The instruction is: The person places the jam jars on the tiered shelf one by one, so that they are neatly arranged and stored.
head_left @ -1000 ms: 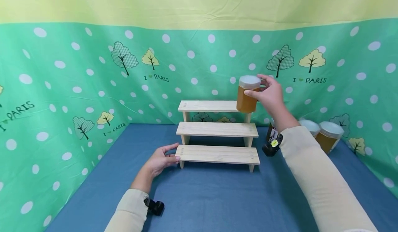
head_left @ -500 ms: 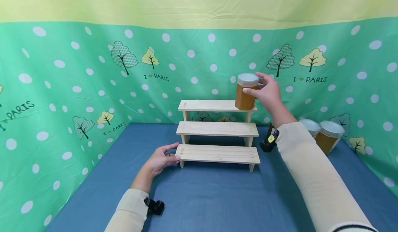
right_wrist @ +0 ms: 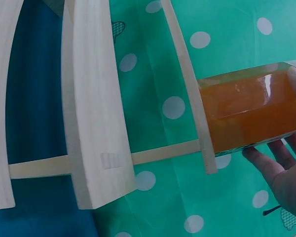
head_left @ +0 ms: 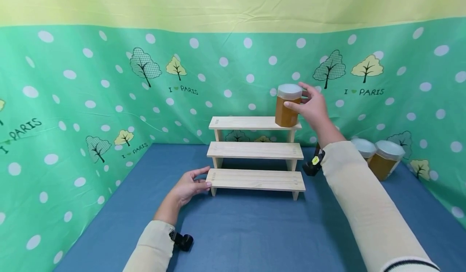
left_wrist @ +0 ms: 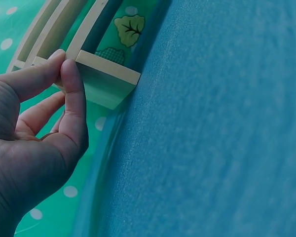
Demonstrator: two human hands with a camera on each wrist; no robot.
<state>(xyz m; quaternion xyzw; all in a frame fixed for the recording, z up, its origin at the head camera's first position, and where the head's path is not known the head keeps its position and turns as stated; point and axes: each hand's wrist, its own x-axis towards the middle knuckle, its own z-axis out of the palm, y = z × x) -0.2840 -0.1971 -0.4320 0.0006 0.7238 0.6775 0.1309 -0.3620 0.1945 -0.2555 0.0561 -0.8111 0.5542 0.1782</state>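
Right hand (head_left: 314, 107) grips amber jar (head_left: 284, 115) on wooden rack (head_left: 255, 150) (sleeve (head_left: 364, 195) partly hiding other jars (head_left: 383, 164)); left hand (head_left: 185, 189) pinches rack's end.

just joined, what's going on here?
A person's right hand holds an amber jar upright at the right end of the top tier of a wooden stand. Their left hand grips the left end of the bottom tier. Two more lidded jars sit off to the right, beyond the right sleeve.
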